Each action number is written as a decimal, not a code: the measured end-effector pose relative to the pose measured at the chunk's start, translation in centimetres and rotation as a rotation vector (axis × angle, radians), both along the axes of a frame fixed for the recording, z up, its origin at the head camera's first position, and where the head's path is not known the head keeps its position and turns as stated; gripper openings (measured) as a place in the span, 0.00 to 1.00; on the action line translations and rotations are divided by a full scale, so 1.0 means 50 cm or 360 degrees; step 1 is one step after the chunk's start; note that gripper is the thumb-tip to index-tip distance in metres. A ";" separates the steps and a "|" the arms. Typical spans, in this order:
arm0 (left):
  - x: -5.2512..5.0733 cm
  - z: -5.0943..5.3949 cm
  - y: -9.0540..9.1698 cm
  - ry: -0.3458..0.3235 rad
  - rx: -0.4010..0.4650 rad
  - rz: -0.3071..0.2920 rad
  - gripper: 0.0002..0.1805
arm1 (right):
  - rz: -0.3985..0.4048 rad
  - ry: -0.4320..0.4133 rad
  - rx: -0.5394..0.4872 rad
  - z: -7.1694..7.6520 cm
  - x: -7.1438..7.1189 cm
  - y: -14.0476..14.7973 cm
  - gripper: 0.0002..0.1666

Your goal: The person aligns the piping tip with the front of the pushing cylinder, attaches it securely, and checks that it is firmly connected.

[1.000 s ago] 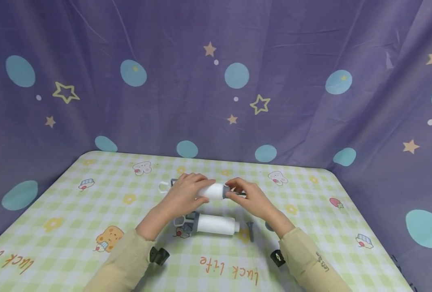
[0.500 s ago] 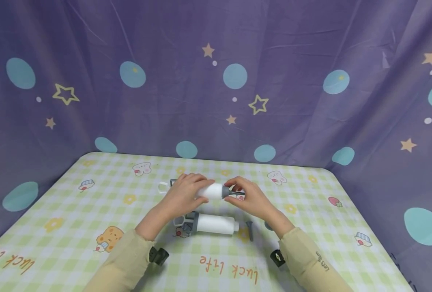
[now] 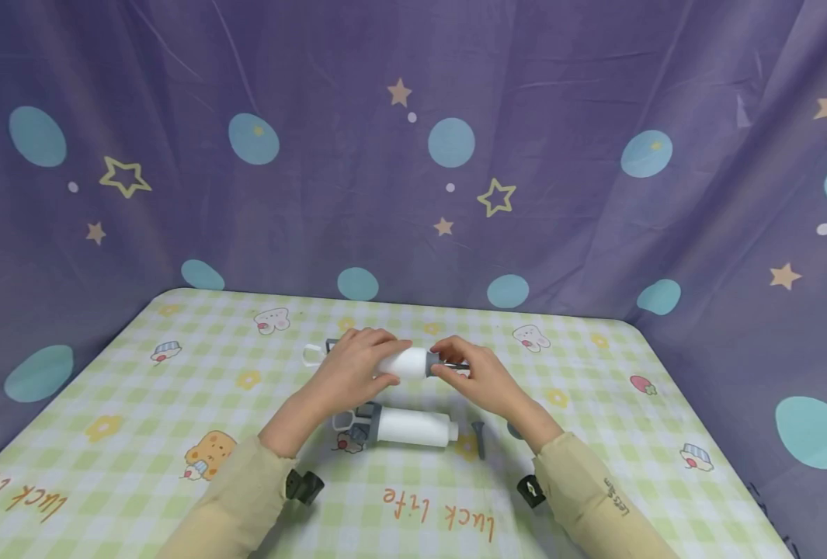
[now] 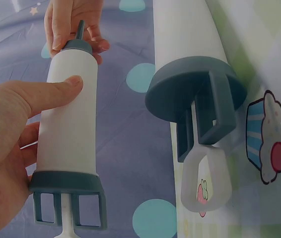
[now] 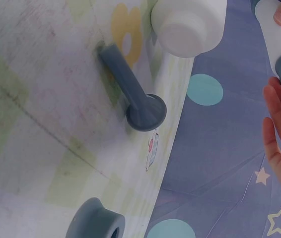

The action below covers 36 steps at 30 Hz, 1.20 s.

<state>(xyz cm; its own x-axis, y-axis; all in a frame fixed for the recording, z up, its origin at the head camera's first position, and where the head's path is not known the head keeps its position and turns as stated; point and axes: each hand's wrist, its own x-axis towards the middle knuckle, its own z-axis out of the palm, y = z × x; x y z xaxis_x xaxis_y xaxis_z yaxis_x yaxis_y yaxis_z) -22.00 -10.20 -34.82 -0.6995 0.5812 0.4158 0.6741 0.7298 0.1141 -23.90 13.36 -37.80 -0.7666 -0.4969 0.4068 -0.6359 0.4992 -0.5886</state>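
Observation:
My left hand (image 3: 349, 371) grips the white barrel of a large syringe (image 3: 408, 363), its thumb (image 4: 63, 91) lying across the barrel in the left wrist view. Two grey finger loops (image 4: 68, 201) and a white plunger are at the rear end. At the front, my right hand (image 3: 484, 382) pinches the grey collar (image 4: 77, 45) of a long thin nozzle (image 4: 80, 29). Below the hands a second white syringe (image 3: 413, 428) lies on the table, without a nozzle on its front. Beside it is a loose grey flared nozzle (image 5: 130, 84).
A grey ring-like part (image 5: 95, 223) lies near the right wrist, half hidden by the forearm in the head view. The table bears a green checked cloth (image 3: 245, 435). Behind it hangs a purple curtain (image 3: 357, 194) with stars.
The right fingers opened slightly back from the nozzle collar half a second ago, and now close round it again. The left hand and the lying parts stay in place.

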 end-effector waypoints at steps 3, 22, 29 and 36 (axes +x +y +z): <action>-0.001 -0.001 0.000 -0.0003 -0.0003 0.0001 0.28 | -0.0009 -0.0019 0.0007 -0.001 0.000 -0.001 0.16; -0.001 -0.004 0.002 -0.0020 -0.0002 0.0018 0.28 | -0.0017 -0.0161 0.0036 0.005 0.003 0.002 0.18; -0.003 -0.003 -0.002 -0.0021 0.0004 0.0031 0.28 | 0.0049 -0.0030 -0.0020 0.004 0.002 0.005 0.22; -0.002 -0.004 -0.002 -0.0015 0.0013 0.0021 0.28 | 0.0112 0.0074 -0.0053 0.000 0.000 0.002 0.20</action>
